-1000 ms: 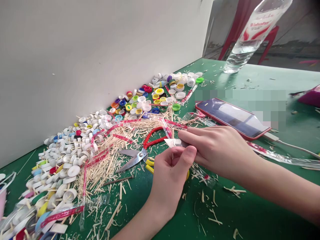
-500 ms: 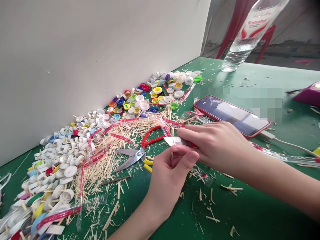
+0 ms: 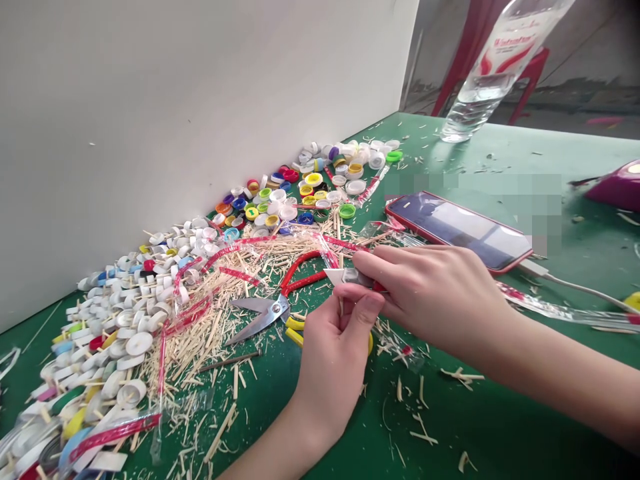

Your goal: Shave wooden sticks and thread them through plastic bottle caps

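My right hand (image 3: pixel 425 280) is wrapped round a utility knife (image 3: pixel 356 277) with a grey metal tip and a bit of red handle showing. Its bare blade points left, just above the fingers of my left hand (image 3: pixel 335 360). Thumb and forefinger of that left hand are pinched together on a thin wooden stick (image 3: pixel 342 308), mostly hidden by the fingers. Red-handled scissors (image 3: pixel 275 309) lie spread on the table left of both hands. Yellow handles (image 3: pixel 295 331) of another tool stick out from under my left hand.
Split wooden sticks (image 3: pixel 200 347) and shavings cover the green table (image 3: pixel 500 427). Bottle caps (image 3: pixel 135 343), many with sticks in them, line the white wall (image 3: pixel 200 100). Behind my right hand lie a phone (image 3: pixel 460 230) on a cable and a water bottle (image 3: pixel 500 73).
My left hand's fingertips have shifted slightly left, and the thumb has drawn in closer to the forefinger. The knife stays in my right hand, its blade slightly further left.
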Demonstrator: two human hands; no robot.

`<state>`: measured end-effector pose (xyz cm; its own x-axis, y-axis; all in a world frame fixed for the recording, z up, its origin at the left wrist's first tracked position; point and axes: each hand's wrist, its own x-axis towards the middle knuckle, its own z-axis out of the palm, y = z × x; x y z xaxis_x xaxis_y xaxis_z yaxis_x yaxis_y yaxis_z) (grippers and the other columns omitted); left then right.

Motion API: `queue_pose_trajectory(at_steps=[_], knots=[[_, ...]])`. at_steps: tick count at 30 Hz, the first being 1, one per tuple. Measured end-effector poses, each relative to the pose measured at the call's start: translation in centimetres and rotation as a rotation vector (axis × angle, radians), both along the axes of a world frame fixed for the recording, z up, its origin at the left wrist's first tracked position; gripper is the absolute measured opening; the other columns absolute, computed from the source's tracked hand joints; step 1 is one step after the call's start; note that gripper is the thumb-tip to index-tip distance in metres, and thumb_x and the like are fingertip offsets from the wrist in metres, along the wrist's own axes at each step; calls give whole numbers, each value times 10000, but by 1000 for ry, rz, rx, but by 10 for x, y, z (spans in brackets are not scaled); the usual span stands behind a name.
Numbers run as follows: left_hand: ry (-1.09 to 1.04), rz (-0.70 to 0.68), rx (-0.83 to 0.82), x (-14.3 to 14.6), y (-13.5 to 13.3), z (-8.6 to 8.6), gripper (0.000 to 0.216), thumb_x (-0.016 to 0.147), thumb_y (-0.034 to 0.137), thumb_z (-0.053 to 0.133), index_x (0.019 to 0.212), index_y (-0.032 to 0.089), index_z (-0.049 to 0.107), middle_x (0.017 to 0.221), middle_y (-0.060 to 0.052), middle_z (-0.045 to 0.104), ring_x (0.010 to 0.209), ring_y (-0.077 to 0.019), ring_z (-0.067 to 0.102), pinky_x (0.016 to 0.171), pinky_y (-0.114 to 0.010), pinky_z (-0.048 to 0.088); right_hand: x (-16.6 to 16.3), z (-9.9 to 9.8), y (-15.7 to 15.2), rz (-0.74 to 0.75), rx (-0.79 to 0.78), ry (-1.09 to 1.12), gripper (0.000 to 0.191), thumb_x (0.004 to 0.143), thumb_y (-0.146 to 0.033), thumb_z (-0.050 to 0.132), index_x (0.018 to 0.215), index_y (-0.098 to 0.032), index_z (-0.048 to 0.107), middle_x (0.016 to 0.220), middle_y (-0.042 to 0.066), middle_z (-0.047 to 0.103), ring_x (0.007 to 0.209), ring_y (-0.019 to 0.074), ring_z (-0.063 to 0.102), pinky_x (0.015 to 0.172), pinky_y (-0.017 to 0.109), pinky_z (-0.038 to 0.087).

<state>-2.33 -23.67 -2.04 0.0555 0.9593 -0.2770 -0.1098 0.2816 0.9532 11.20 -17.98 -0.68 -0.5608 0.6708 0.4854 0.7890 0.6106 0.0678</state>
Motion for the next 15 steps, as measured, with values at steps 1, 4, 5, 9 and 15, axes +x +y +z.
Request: queue_pose_trajectory(at_steps=[1,4,5,9,15], knots=[[7,8,0,1,0,0,347,809,575,593,858,233,622,492,99,204,412,-60,187,395,-228,144,0,0,0,-5,12,1,515,979,-526,255,864,-203,639,616,4,592,468,96,442,478,266,128],[26,32,8,3,-1,0,355,803,582,595,842,230,623,510,92,214,432,-63,193,400,-230,139,-1,-1,-1,-20,52,7,518,975,-540,262,866,-208,645,605,-2,586,468,98,446,475,261,130],[34,40,14,3,-1,1,359,801,586,595,839,229,624,516,89,217,439,-64,194,402,-231,139,-1,-2,-1,-22,60,9,521,971,-550,265,865,-210,646,603,-4,585,469,98,448,475,260,133],[59,56,36,4,-2,2,385,797,608,582,828,226,621,539,81,235,463,-67,204,416,-229,155,-1,-1,-1,-25,64,18,534,975,-543,252,842,-209,646,601,-5,582,472,98,449,474,259,144],[100,61,24,4,0,2,398,791,599,597,761,202,589,522,87,220,463,-65,186,419,-236,138,-3,0,-2,-41,95,44,566,971,-563,244,791,-199,639,587,-6,577,459,95,453,468,247,155]])
